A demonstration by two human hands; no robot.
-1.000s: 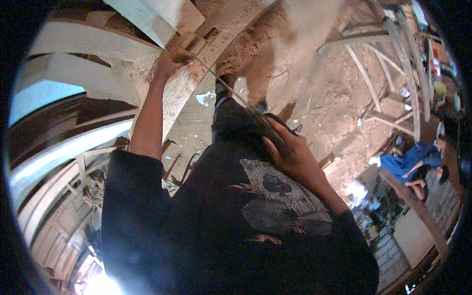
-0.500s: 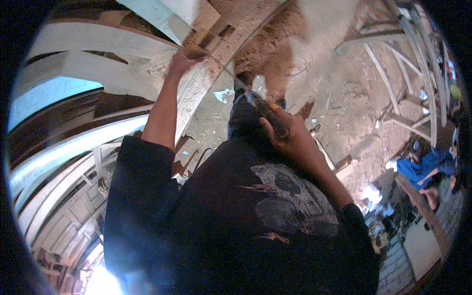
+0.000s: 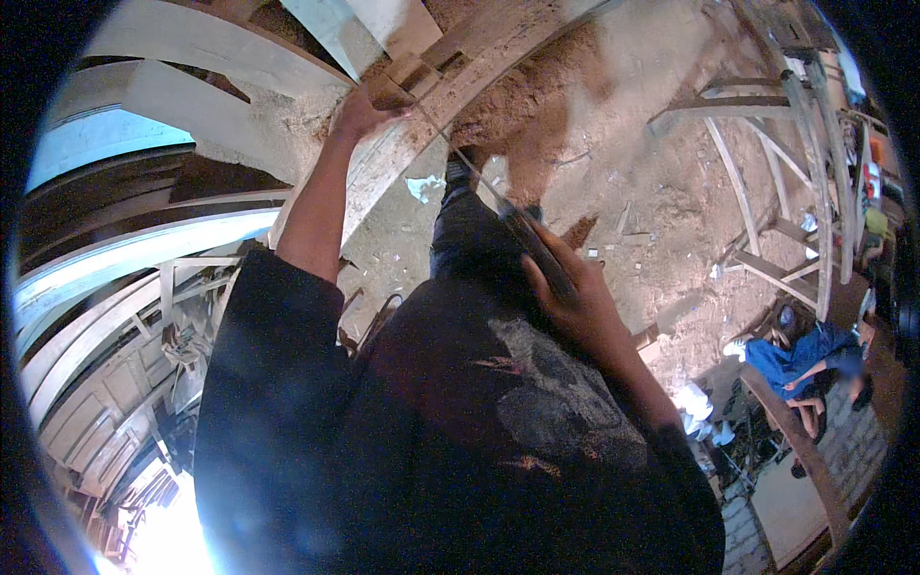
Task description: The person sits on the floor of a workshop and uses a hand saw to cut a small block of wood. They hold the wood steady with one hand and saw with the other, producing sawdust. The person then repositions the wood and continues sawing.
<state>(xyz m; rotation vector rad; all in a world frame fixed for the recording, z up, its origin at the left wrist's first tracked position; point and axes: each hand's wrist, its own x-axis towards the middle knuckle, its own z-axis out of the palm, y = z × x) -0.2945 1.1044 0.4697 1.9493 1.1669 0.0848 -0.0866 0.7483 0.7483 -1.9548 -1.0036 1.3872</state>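
My right hand [image 3: 575,286] is closed around the dark handle of a handsaw [image 3: 482,179], held in front of my body. Its thin blade, seen nearly edge-on, slants up and left to a small wooden block [image 3: 410,75] on a long timber beam [image 3: 388,172]. At the block's near side is my left hand [image 3: 362,115], its fingers closed on the wood and close to the blade's far end. Exactly where the teeth meet the wood is too small to make out.
Boards and a pale blue panel [image 3: 115,144] lie to the left, with sawdust [image 3: 316,120] among them. A wooden frame [image 3: 747,105] stands at the right. Farther right, a person in blue [image 3: 795,364] sits low. Scraps litter the dirt floor [image 3: 661,220].
My right hand has drawn the saw back, down and slightly right, toward my body, and more of the blade shows. My left hand stays on the block. The view has shifted a little.
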